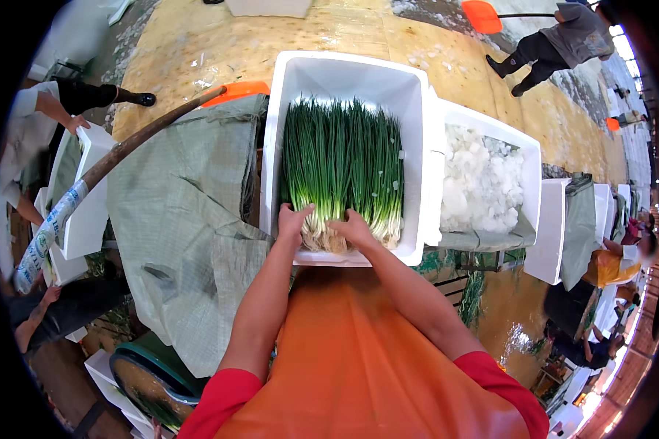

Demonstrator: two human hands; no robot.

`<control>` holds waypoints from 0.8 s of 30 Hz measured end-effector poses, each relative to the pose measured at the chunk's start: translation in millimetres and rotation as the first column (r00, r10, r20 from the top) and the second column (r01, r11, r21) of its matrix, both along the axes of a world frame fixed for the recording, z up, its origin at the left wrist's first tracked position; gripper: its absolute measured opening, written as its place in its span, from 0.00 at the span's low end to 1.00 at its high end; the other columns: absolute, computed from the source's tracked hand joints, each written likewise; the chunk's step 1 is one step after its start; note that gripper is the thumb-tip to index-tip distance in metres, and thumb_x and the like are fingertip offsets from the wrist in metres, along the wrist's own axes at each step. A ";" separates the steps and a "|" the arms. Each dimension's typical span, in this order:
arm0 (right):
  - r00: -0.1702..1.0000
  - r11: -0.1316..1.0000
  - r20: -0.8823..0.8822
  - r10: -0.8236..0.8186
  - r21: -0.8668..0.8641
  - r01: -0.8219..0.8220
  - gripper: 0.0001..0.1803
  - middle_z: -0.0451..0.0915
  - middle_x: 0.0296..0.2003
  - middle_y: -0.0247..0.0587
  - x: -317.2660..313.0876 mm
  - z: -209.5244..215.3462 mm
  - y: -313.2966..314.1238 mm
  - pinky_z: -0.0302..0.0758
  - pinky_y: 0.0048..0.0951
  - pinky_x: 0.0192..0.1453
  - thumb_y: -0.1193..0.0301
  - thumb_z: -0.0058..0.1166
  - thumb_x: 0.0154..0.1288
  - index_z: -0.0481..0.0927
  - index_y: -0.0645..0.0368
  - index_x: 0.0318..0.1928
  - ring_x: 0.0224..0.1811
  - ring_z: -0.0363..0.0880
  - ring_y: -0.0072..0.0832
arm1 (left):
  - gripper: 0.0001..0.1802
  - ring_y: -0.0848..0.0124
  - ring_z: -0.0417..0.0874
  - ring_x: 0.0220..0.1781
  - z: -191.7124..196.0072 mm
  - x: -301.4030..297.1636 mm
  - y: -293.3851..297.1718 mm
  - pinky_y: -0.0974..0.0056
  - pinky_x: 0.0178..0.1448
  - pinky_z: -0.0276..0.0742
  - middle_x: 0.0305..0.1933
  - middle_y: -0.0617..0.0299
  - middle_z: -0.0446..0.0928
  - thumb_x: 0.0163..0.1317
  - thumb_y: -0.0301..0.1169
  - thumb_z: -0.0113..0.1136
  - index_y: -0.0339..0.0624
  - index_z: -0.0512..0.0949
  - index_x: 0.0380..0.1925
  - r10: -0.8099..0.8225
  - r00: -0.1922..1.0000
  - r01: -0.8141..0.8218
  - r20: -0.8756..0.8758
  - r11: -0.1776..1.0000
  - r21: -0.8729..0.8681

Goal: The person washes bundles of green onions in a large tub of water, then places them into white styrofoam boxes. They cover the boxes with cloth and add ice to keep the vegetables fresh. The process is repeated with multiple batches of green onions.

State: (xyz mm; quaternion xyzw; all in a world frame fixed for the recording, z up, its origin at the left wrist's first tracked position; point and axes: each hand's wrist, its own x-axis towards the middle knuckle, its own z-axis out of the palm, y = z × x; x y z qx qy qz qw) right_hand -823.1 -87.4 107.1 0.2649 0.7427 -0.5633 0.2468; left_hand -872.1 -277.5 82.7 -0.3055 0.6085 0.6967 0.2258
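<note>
Spring onions point(344, 157) with long dark green leaves lie side by side in a white foam box point(272, 146), their white stems and roots toward me. At the root end, my left hand point(293, 222) is closed on the left side of a bunch. My right hand point(354, 230) holds the same bunch from its right side, fingers bent over the white stems. Some fingertips are hidden among the stems and roots. A few bits of ice sit on the onions at the right.
Another foam box point(532, 157) full of crushed ice point(482, 179) adjoins on the right. A grey-green sheet point(190, 183) covers the left side, crossed by a long wooden handle point(150, 137). A round dark tub point(154, 366) stands lower left. People work at both sides.
</note>
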 end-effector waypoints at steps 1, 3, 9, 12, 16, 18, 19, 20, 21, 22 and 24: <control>0.997 0.998 -0.066 0.036 0.057 -0.032 0.33 0.84 0.38 0.58 1.8 5.3 1.5 0.80 0.43 0.45 0.53 0.72 0.52 0.79 0.71 0.45 0.40 0.86 0.45 | 0.33 0.62 0.83 0.43 2.1 -0.6 -1.5 0.56 0.48 0.81 0.48 0.47 0.80 0.55 0.27 0.77 0.31 0.68 0.56 0.003 0.998 -0.004 0.066 1.000 0.005; 0.978 0.938 -0.154 0.143 0.338 -0.084 0.31 0.83 0.39 0.61 8.1 18.5 3.1 0.80 0.47 0.45 0.54 0.70 0.56 0.78 0.70 0.47 0.41 0.84 0.51 | 0.33 0.61 0.83 0.44 6.4 1.4 -5.6 0.57 0.49 0.80 0.48 0.47 0.80 0.53 0.28 0.78 0.30 0.69 0.55 -0.072 0.996 0.073 0.048 0.997 -0.027; 0.879 0.798 0.031 0.476 0.406 -0.446 0.19 0.83 0.27 0.49 18.9 33.0 -23.1 0.81 0.45 0.39 0.56 0.64 0.62 0.84 0.63 0.31 0.32 0.84 0.44 | 0.28 0.64 0.81 0.44 12.8 16.8 -16.8 0.58 0.45 0.79 0.44 0.53 0.79 0.60 0.36 0.74 0.35 0.71 0.52 -0.119 0.991 0.114 -0.062 0.990 -0.080; 0.951 0.939 0.117 0.288 0.160 -0.304 0.20 0.78 0.15 0.43 8.6 22.9 -39.1 0.77 0.39 0.30 0.62 0.65 0.60 0.81 0.65 0.19 0.18 0.79 0.33 | 0.23 0.67 0.80 0.40 14.6 14.4 -22.6 0.60 0.39 0.78 0.41 0.59 0.77 0.65 0.40 0.69 0.39 0.72 0.51 0.003 0.997 -0.011 0.075 0.995 0.102; 0.978 0.976 0.203 -0.041 -0.202 0.083 0.14 0.78 0.18 0.36 11.5 26.1 -37.1 0.73 0.34 0.26 0.66 0.64 0.59 0.81 0.67 0.25 0.16 0.74 0.30 | 0.15 0.68 0.77 0.47 19.2 12.3 -28.0 0.53 0.42 0.75 0.47 0.64 0.75 0.70 0.39 0.63 0.50 0.72 0.50 -0.076 0.990 0.063 0.121 0.992 0.112; 0.983 0.999 -0.181 -0.042 -0.035 0.036 0.14 0.80 0.21 0.38 20.4 36.9 -28.7 0.75 0.32 0.28 0.65 0.64 0.58 0.81 0.66 0.28 0.21 0.77 0.29 | 0.15 0.70 0.77 0.45 20.4 14.3 -26.4 0.55 0.41 0.75 0.46 0.64 0.75 0.70 0.36 0.64 0.49 0.72 0.50 -0.078 0.994 0.069 0.077 0.991 0.119; 0.959 0.991 -0.283 0.032 0.131 0.006 0.13 0.81 0.22 0.42 23.4 42.1 -24.2 0.76 0.32 0.31 0.65 0.64 0.58 0.81 0.64 0.29 0.24 0.80 0.30 | 0.16 0.73 0.78 0.38 20.2 15.4 -23.6 0.61 0.35 0.78 0.41 0.63 0.76 0.69 0.34 0.66 0.42 0.72 0.51 -0.052 0.998 0.048 0.043 0.995 0.092; 0.928 0.932 -0.352 0.127 0.363 0.010 0.13 0.83 0.24 0.48 25.3 46.1 -23.4 0.79 0.37 0.33 0.64 0.64 0.57 0.80 0.62 0.30 0.25 0.83 0.36 | 0.16 0.74 0.77 0.38 20.2 17.2 -21.5 0.62 0.37 0.77 0.39 0.64 0.76 0.68 0.32 0.67 0.42 0.72 0.50 -0.081 0.996 0.079 0.037 0.995 0.060; 0.903 0.831 -0.313 0.296 0.550 -0.082 0.13 0.83 0.25 0.50 25.4 48.6 -23.9 0.80 0.40 0.33 0.63 0.64 0.58 0.81 0.62 0.31 0.27 0.84 0.40 | 0.16 0.74 0.77 0.38 19.3 18.0 -17.8 0.63 0.39 0.77 0.38 0.64 0.76 0.67 0.32 0.68 0.42 0.73 0.49 -0.130 0.991 0.131 -0.019 0.991 0.025; 0.861 0.684 -0.278 0.425 0.722 -0.105 0.14 0.84 0.26 0.52 24.8 49.4 -27.5 0.80 0.43 0.34 0.62 0.63 0.59 0.81 0.61 0.32 0.28 0.85 0.45 | 0.16 0.75 0.77 0.38 18.7 19.5 -15.4 0.64 0.41 0.76 0.37 0.65 0.77 0.66 0.31 0.69 0.42 0.73 0.48 -0.166 0.983 0.164 -0.083 0.986 -0.034; 0.810 0.621 -0.136 0.570 0.718 -0.316 0.15 0.84 0.27 0.53 17.7 44.0 -41.3 0.81 0.48 0.36 0.59 0.62 0.60 0.81 0.59 0.31 0.31 0.85 0.49 | 0.18 0.75 0.77 0.38 17.1 20.5 -10.0 0.64 0.42 0.75 0.36 0.64 0.78 0.63 0.31 0.72 0.41 0.73 0.45 -0.232 0.952 0.202 -0.199 0.966 -0.160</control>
